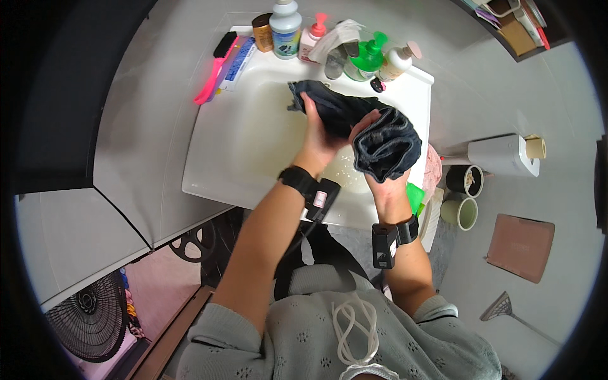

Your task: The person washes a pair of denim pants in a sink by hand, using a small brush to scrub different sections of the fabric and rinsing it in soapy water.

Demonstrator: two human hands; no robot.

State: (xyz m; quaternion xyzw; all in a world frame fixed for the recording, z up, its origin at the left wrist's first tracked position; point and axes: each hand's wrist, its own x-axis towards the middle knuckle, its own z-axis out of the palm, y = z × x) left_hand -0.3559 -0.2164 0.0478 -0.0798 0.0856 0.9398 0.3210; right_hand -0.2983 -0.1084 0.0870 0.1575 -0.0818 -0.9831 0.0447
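Both my hands hold a bunched dark denim garment (349,111) above a white sink basin (213,161). My left hand (318,130) grips its left part, with the thumb lying over the fabric. My right hand (387,187) supports the thick folded end on the right, its fingers partly hidden by the cloth. Folded hems and seams face up at that end. Cloudy water (270,128) lies in the basin beneath. Each wrist wears a black strap with a small device.
Along the basin's back rim stand a white bottle (286,35), a pink pump bottle (311,40) and a green pump bottle (365,61). A pink brush (216,71) lies at the back left. Bins (460,213) stand to the right; a fan (88,316) is at lower left.
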